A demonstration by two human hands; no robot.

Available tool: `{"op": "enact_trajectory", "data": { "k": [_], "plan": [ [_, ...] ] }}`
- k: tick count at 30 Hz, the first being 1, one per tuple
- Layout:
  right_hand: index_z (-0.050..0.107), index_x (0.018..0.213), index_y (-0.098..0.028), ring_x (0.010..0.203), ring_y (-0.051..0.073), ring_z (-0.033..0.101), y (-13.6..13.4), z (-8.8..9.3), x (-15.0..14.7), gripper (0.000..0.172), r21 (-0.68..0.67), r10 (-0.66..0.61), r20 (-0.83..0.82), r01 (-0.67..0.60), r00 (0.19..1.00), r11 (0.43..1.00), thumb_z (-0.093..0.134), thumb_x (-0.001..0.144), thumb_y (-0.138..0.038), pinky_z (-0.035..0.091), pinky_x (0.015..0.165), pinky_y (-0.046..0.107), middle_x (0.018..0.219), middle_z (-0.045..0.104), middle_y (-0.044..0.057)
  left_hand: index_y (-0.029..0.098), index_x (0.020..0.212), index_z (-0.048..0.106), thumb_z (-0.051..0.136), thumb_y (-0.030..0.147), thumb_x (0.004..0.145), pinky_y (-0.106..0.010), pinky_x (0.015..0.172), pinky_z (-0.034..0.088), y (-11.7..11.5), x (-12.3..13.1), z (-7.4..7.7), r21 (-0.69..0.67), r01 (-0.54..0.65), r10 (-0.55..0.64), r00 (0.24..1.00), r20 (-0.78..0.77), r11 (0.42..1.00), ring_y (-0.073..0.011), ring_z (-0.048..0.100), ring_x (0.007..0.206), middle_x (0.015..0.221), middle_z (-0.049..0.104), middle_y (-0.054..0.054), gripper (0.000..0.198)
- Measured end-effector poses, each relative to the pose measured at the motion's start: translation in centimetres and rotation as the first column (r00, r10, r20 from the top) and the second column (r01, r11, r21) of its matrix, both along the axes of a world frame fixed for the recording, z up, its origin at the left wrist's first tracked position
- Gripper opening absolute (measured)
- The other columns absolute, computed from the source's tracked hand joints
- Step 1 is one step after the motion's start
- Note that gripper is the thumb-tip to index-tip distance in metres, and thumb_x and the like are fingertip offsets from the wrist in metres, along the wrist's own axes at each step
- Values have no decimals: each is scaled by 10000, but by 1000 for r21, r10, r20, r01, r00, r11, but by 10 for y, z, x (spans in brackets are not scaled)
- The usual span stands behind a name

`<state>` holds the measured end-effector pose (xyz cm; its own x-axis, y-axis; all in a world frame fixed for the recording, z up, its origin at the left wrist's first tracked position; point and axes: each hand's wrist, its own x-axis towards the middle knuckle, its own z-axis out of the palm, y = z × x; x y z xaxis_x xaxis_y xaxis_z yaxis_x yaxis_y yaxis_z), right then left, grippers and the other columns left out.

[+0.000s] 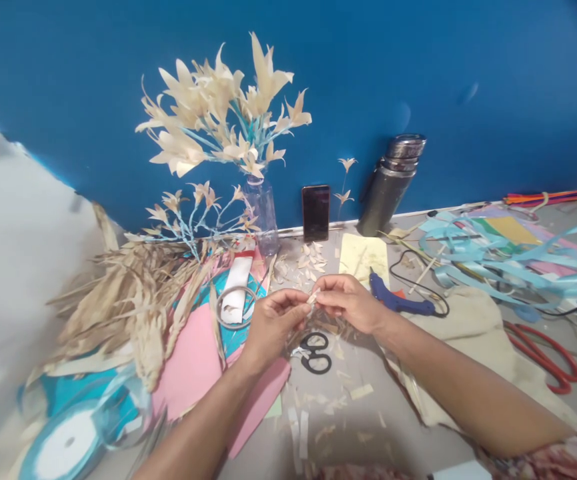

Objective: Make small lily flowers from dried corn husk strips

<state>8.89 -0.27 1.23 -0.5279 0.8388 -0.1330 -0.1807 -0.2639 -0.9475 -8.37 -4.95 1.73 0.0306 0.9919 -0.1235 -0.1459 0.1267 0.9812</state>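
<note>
My left hand [279, 323] and my right hand [344, 301] meet over the middle of the table. Between their fingertips they pinch a small pale husk piece [313, 297], both hands closed on it; its far side is hidden by the fingers. Just below lie black-handled scissors [317, 353], their blades partly covered by my left hand. Cut husk petals [311, 259] are scattered beyond my fingers. To the right of my right hand rests a blue glue gun [398, 298] with its black cord.
Husk flowers [218, 100] stand in a clear bottle [262, 213] at the back, beside a phone [315, 212] and a steel flask [393, 180]. Dry husks [133, 300] and a ribbon roll [65, 440] lie left. Red-handled scissors [548, 357], cloth [468, 327] and blue ribbon [493, 267] lie right.
</note>
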Motion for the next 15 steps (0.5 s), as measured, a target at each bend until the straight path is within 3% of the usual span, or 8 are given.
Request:
{"op": "enact_trajectory", "data": {
  "k": [6, 11, 15],
  "plan": [
    [672, 737, -140, 498, 65, 439, 2, 0, 3, 204, 36, 10, 45, -12, 999, 999, 773, 700, -314, 263, 457, 203, 628, 620, -8, 153, 742, 662, 774, 337, 733, -199, 481, 386, -2, 0, -2, 4, 64, -64, 997, -39, 998, -96, 506, 454, 499, 609, 4, 215],
    [692, 789, -132, 491, 58, 416, 0, 0, 2, 240, 29, 39, 14, -40, 999, 999, 782, 706, -338, 261, 458, 205, 652, 618, -9, 165, 784, 607, 773, 370, 755, -189, 473, 369, -1, 1, -10, -54, 105, -96, 983, 158, 993, -88, 502, 454, 528, 616, 11, 266],
    [674, 802, -141, 592, 95, 518, -4, 1, -2, 276, 123, -20, 35, 16, 999, 992, 813, 699, -357, 378, 555, 221, 704, 635, -6, 162, 793, 614, 802, 348, 731, -178, 480, 368, 0, 2, -18, -57, 68, -52, 967, 249, 996, -80, 507, 456, 522, 609, 21, 272]
  ]
}}
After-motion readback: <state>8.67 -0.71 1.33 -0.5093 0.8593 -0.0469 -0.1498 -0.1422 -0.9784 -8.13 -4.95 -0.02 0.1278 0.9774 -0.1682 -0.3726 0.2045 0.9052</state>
